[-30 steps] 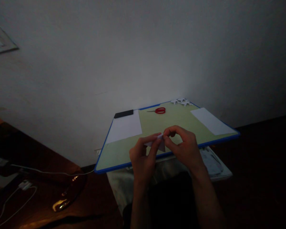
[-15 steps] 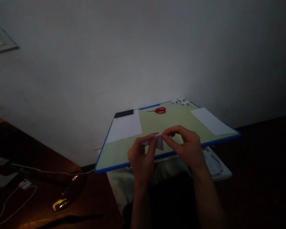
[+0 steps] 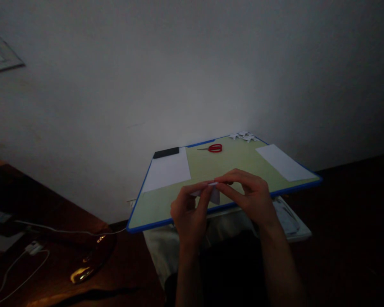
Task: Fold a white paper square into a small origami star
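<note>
A small folded piece of white paper (image 3: pixel 215 197) is held up above the near edge of the green board, between my two hands. My left hand (image 3: pixel 192 209) pinches its left side with thumb and fingers. The thumb and forefinger of my right hand (image 3: pixel 251 194) close on its upper right corner, the fingertips of both hands nearly touching. Part of the paper is hidden behind my fingers. Farther back on the board lie red-handled scissors (image 3: pixel 215 148), and several small folded white paper pieces (image 3: pixel 244 136) sit in a pile at the far right corner.
The green board (image 3: pixel 211 164) has a blue rim and stands near a pale wall. A white sheet (image 3: pixel 168 170) with a dark flat object (image 3: pixel 166 152) lies at left; a white paper strip (image 3: pixel 284 163) lies at right. A white cable (image 3: pixel 70 231) runs at lower left.
My right fingertips have shifted slightly left and down, closer to my left fingertips. The held paper has tilted a little, and less of its upper edge shows.
</note>
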`<state>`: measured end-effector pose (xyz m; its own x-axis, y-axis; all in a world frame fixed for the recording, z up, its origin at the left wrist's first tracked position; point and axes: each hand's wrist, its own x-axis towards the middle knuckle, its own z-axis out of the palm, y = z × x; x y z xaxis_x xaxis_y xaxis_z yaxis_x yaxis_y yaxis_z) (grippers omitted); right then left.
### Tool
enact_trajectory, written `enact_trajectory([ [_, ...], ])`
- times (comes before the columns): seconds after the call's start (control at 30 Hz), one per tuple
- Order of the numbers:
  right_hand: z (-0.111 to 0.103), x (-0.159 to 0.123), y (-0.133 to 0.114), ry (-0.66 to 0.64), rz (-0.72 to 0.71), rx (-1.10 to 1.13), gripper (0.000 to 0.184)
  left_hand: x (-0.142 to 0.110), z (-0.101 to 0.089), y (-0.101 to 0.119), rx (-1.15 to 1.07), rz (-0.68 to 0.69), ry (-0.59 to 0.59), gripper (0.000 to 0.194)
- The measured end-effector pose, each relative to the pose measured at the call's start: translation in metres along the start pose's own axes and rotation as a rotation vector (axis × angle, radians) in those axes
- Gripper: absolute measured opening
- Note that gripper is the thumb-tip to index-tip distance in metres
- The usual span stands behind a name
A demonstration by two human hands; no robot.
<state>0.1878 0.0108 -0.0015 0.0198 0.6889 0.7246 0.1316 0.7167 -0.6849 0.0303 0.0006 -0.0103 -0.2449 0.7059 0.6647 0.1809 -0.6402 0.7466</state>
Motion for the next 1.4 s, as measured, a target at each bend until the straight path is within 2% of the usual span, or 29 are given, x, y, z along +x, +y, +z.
enact_trajectory([
  [0.07,0.000,0.001,-0.001,-0.009,0.001,-0.039,0.002,0.000,0.000,0.000,-0.003,-0.002,-0.006,0.009],
  [0.2,-0.001,0.002,-0.004,-0.010,-0.011,-0.123,0.008,0.000,0.000,0.002,-0.038,-0.016,-0.031,0.011],
  [0.4,-0.004,0.000,-0.005,-0.035,-0.054,-0.147,0.009,0.002,-0.003,0.005,-0.170,-0.085,-0.123,0.033],
  [0.6,-0.004,-0.001,-0.008,-0.071,-0.084,-0.135,0.009,0.008,-0.007,0.004,-0.256,-0.057,-0.222,0.007],
  [0.87,-0.003,-0.002,-0.009,-0.040,-0.136,-0.114,0.009,0.006,-0.001,0.005,-0.366,-0.064,-0.132,0.013],
  [1.13,-0.003,-0.004,-0.012,-0.054,-0.168,-0.085,0.009,0.005,-0.004,0.007,-0.336,0.061,-0.115,0.014],
  [1.4,-0.002,-0.004,-0.014,-0.072,-0.192,-0.076,0.008,0.001,-0.004,0.004,-0.388,0.086,-0.090,0.016],
])
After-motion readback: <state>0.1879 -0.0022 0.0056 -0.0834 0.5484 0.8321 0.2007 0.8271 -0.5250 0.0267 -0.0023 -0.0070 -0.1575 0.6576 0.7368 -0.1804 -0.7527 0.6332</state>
